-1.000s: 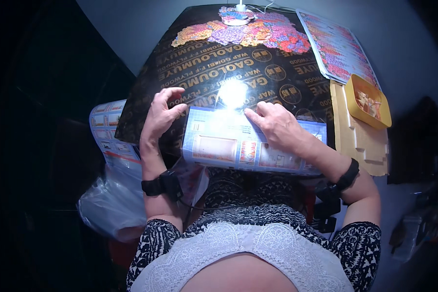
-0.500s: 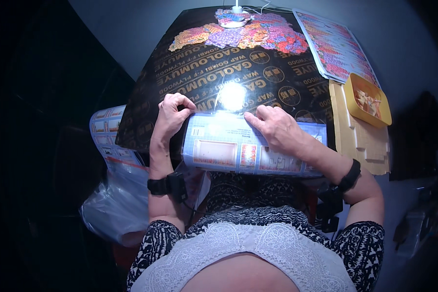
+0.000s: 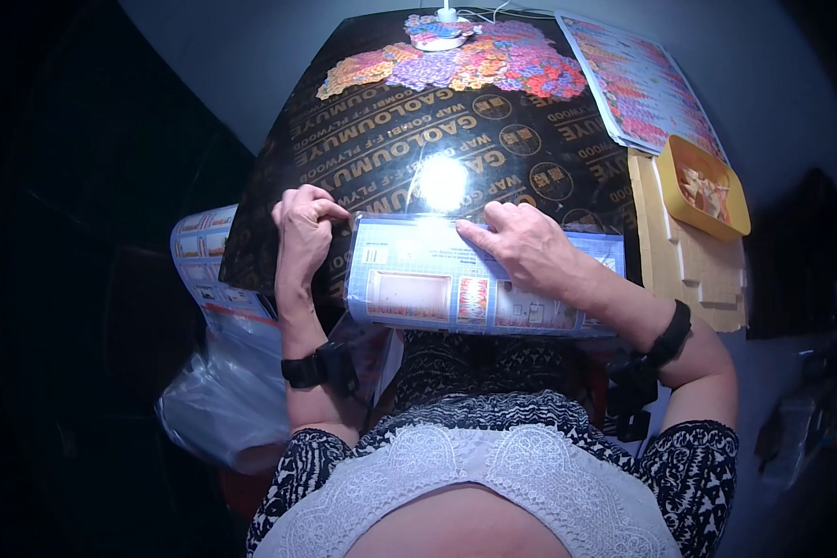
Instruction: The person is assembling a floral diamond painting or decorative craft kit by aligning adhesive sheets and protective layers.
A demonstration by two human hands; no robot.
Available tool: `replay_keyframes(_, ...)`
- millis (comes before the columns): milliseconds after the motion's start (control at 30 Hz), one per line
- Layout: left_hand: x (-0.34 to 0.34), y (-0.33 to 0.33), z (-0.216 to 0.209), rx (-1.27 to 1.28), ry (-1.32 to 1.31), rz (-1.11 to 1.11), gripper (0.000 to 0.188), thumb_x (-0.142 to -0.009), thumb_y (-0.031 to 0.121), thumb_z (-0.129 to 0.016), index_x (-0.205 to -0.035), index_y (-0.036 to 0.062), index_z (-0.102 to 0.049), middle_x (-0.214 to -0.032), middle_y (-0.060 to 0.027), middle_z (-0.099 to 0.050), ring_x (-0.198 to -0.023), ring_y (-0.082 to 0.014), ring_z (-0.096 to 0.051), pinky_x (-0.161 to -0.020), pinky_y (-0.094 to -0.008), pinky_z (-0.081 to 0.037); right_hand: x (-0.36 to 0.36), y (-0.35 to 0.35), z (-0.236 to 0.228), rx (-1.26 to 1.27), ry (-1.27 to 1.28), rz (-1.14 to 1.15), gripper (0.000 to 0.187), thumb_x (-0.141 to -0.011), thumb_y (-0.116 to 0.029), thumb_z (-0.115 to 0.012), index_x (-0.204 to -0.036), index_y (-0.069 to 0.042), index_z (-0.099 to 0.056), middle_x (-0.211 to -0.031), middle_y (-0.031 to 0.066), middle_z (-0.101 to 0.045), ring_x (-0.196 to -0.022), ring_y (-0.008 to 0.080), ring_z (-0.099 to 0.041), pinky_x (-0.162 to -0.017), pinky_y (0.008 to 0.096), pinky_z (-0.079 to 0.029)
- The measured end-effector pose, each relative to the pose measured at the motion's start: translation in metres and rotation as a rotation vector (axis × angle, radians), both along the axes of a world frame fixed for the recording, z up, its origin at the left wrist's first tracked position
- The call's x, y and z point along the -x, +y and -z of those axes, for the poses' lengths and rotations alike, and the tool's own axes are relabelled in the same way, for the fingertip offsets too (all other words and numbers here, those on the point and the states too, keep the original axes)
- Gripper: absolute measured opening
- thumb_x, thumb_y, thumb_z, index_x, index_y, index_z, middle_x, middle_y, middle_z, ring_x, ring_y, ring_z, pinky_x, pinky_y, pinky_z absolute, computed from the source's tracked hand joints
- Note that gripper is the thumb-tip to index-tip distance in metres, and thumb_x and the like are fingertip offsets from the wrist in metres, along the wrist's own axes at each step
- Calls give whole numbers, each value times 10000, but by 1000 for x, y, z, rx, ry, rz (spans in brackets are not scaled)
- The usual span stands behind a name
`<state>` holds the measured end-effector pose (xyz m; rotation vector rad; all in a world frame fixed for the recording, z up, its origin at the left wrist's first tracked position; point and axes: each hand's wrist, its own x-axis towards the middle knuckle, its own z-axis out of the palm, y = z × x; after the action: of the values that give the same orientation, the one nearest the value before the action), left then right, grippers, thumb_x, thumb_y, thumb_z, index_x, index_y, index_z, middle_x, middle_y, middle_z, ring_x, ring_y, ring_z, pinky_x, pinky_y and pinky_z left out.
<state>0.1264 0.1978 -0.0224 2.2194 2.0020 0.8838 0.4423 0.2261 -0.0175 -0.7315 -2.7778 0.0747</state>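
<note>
Flat blue-and-white printed pkg in clear film lies at near edge of dark-brown glossy plywood bench, lower side bowed over the edge twd lap. Bare L hand is at its upper-L corner, thumb & index close tog.; can't tell if film's pinched btw them. Bare R hand rests on upper edge, thumb along it, other fingers curled; can't tell if that grip pinches. Best prob.: R pressing lightly, L working the corner gently so film doesn't crease/tear. Hard to see: L fingertips, underside, film edge near lamp glare; R forearm covers pkg's R part. Clear plastic bag, lower L: contents unclear.
</note>
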Motion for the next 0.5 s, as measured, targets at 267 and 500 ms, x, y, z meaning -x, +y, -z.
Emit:
replay_keyframes(267, -77, 4, -28, -25, -272, 251, 81, -822, -31, -553, -860, -15, -623, -803, -109, -562, -710, -199, -584, -640, -289, -471, -2, -1, 2, -17, -9, 29, 380, -817, -103, -556, -1195, -68, -571, -938, 125, -550, -872, 259, -589, -744, 368, -460)
replay_keyframes(500, -123, 19, 2, 292, -68, 332, 171, -859, 156, -596, -839, -12, -623, -807, -176, -597, -789, -340, -613, -708, -404, -483, -10, 3, 12, -20, 35, 23, 427, -773, -113, -596, -1197, -68, -573, -955, 134, -566, -879, 266, -597, -736, 376, -473)
